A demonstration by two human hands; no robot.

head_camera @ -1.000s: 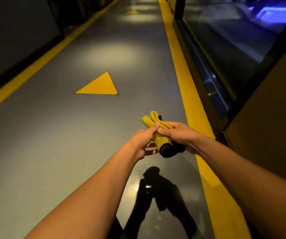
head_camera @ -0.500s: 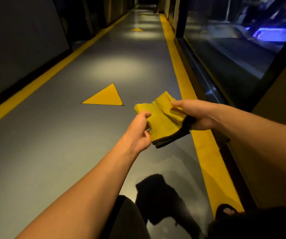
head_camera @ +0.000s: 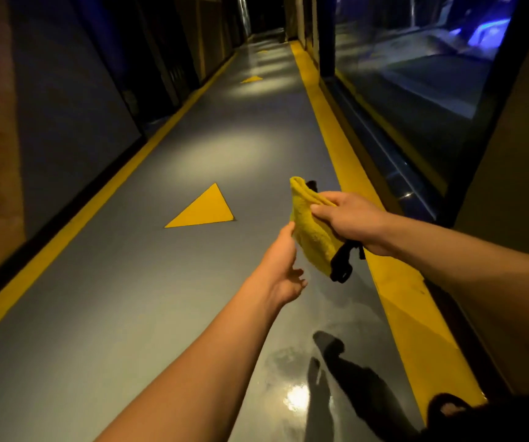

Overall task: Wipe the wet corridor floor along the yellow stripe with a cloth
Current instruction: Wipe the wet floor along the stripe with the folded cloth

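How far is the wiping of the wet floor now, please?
Nothing looks wiped yet. The right hand grips the yellow cloth up in the air, and the left hand touches its lower edge with its thumb. The cloth hangs clear of the floor. Left to do: the shiny wet patch beside the yellow stripe still glistens, so all the wiping remains.

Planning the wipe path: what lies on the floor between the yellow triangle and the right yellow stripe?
In the head view, only bare grey floor separates the triangle from the stripe. The cloth, held above, overlaps that stretch.
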